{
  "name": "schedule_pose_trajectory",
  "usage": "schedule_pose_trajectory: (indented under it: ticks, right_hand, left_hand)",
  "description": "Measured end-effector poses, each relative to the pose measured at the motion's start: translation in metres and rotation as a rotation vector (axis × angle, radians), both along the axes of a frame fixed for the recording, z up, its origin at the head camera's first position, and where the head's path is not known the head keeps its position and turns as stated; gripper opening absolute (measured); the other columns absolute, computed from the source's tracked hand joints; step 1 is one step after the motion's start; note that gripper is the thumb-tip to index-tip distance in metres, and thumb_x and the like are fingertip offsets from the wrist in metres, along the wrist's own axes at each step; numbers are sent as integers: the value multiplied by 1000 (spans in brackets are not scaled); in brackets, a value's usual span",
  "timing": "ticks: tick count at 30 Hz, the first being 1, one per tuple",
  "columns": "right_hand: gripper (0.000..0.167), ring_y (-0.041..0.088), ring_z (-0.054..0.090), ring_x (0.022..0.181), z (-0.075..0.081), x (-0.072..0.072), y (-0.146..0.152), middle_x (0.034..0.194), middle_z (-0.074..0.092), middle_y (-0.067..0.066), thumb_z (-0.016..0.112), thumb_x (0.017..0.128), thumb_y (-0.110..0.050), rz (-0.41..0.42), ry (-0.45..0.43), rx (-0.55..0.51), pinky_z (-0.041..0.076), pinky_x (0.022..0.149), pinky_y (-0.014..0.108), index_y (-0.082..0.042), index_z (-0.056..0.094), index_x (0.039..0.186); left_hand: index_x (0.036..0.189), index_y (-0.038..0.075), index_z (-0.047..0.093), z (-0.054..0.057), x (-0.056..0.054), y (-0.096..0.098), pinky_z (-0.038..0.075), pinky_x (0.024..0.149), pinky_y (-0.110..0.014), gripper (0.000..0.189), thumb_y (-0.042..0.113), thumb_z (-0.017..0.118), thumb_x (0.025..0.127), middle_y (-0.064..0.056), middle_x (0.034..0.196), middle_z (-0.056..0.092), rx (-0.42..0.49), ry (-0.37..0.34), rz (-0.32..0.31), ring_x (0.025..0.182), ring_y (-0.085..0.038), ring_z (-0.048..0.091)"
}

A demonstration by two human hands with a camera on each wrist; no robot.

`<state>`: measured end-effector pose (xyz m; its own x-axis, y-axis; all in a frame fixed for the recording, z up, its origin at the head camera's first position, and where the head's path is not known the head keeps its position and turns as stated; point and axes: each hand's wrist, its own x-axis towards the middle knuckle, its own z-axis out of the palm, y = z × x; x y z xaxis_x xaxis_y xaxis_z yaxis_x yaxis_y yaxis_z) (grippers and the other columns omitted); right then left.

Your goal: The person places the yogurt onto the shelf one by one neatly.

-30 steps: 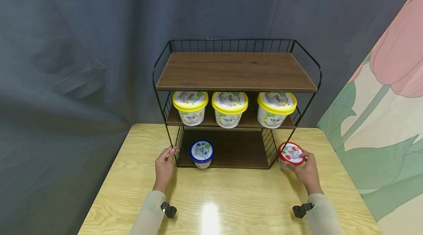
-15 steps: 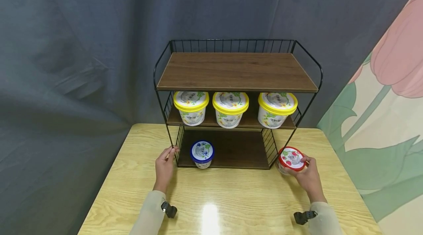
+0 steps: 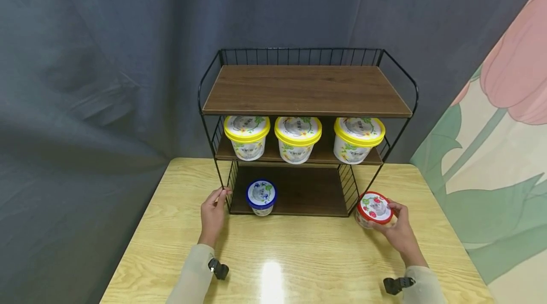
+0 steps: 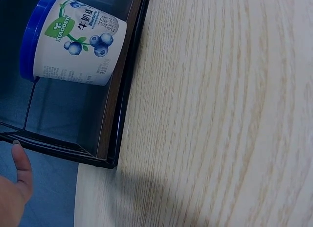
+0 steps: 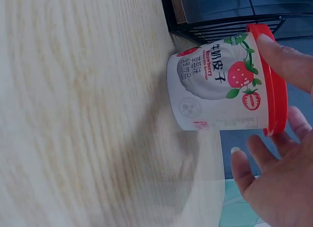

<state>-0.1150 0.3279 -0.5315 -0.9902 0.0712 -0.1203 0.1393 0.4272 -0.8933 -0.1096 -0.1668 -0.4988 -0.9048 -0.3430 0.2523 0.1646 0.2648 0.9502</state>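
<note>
At the left front post of a black wire rack with dark wooden shelves (image 3: 305,90), my left hand (image 3: 212,213) pinches the frame. In the left wrist view only the thumb (image 4: 23,170) and a bit of palm show beside the rail. A white paper tub with a red lid and strawberry print (image 3: 376,206) stands on the table by the rack's right front corner. My right hand (image 3: 400,228) grips it at the lid, thumb on the near side in the right wrist view. A blue-lidded blueberry tub (image 3: 261,194) sits on the bottom shelf's left part.
Several yellow-lidded tubs (image 3: 297,140) line the middle shelf. The rack stands on a light wooden table (image 3: 299,247), with a dark grey curtain (image 3: 107,80) behind it. A tulip-patterned cloth (image 3: 504,152) hangs at the right.
My right hand has drawn the strawberry tub a little toward the front, along the outside of the rack's right front corner. The left hand stays at its post.
</note>
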Motion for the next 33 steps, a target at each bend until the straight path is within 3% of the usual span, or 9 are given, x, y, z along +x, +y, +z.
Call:
schedule_pose_trajectory:
  ticks: [4,9,13,17,21,27,31,33]
  right_hand:
    - [107,53,3,149,-1,2,-2,165,-6,25,78,83,-4,22,40,-10,16,111,74,-3,0,157]
    - [118,53,9,145,-4,2,-9,160,-5,30,81,82,-15,-93,-11,36,24,112,67,-5,-9,158]
    - [123,51,14,144,-7,0,-14,159,-1,30,84,81,-26,-142,-71,62,22,115,66,-3,-9,157]
    - [121,49,17,143,-11,-1,-14,159,5,30,84,80,-30,-138,-66,57,21,115,67,-3,-5,158]
    - [118,47,19,145,-13,2,-11,160,12,29,84,80,-31,-136,-64,20,21,115,67,-4,0,159]
    - [119,45,16,149,-12,11,-8,165,10,23,85,80,-30,-137,-117,-48,23,115,66,-12,-1,161]
    - [119,45,18,148,-10,19,-9,165,10,23,84,81,-28,-137,-144,-74,27,115,60,-14,-3,161]
    - [118,42,21,147,-10,23,-10,165,12,23,84,81,-28,-142,-156,-78,35,111,50,-15,-3,161]
  left_hand:
    - [104,-5,72,-18,-9,-4,44,82,-10,26,14,55,102,-20,111,72,0,0,15,104,5,59]
    - [103,-2,74,-32,-15,-7,43,81,-9,23,9,54,102,-19,110,72,6,21,23,100,12,56]
    - [101,2,76,-33,-16,-8,44,80,-9,20,4,55,100,-15,108,73,12,42,15,99,17,54]
    - [100,0,75,-32,-15,-8,44,81,-10,21,11,57,101,-15,107,73,11,62,14,101,12,58]
    - [102,-2,74,-34,-15,-7,45,81,-11,24,16,58,101,-18,105,73,16,76,13,101,7,61]
    - [102,-4,73,-35,-16,-7,44,80,-11,22,10,57,101,-18,105,73,8,84,17,100,9,60]
    - [102,-4,73,-34,-16,-8,45,80,-10,24,13,58,101,-18,105,73,5,89,20,100,9,60]
    - [101,-3,74,-33,-16,-8,45,80,-10,23,14,58,100,-18,105,73,8,91,19,100,9,60]
